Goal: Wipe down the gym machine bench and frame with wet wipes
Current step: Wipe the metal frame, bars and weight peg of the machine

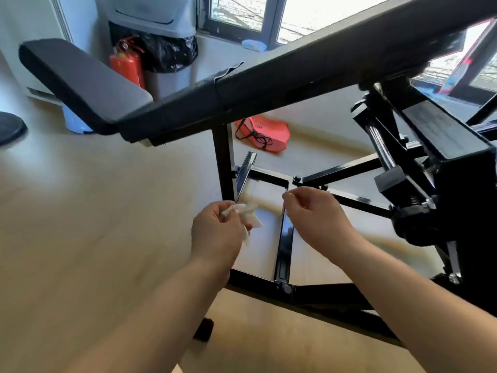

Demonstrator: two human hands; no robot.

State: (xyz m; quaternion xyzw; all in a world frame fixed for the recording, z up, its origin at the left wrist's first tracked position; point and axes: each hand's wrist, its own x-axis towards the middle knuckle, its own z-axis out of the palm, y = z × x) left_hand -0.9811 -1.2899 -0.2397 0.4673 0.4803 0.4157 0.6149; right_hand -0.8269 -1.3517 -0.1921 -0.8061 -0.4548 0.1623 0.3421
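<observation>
A black padded bench slopes across the top of the view, carried on a black steel frame that spreads over the floor beneath it. My left hand grips a crumpled white wet wipe, held in the air just left of the frame's low centre bar. My right hand hovers over that same bar with fingers loosely curled and thumb meeting forefinger; whether it pinches anything is unclear.
A heavy black pivot assembly fills the right side. On the floor behind lie a red bag, a red fire extinguisher, a grey bin with a black liner and a dark round plate. Pale wood floor spreads to the left.
</observation>
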